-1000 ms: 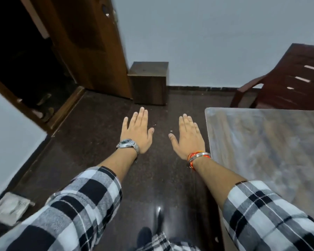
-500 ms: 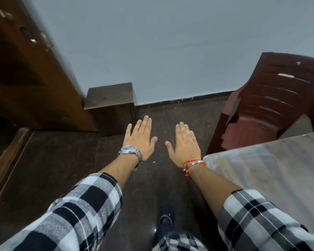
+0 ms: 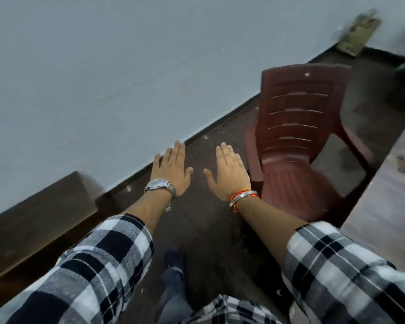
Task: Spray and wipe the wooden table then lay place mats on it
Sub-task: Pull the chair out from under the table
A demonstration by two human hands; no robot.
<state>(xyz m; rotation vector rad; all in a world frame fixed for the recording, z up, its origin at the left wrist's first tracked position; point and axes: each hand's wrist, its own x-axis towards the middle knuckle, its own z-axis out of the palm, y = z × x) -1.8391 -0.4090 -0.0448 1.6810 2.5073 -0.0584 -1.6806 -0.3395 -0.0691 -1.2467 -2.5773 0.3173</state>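
My left hand and my right hand are held out flat in front of me, palms down, fingers stretched, holding nothing. They hover above the dark floor, side by side and apart. The wooden table shows only as a grey-brown strip along the right edge, to the right of my right arm. No spray bottle, cloth or place mat is in view. The picture is tilted and blurred.
A dark red plastic chair stands just right of my right hand, between it and the table. A dark wooden box sits against the grey wall at left. A small object leans on the wall far back.
The view has swung to the right and tilted. The door is out of sight, the chair is nearer the centre, and the table has slid to the right edge. Both hands stay flat and open.
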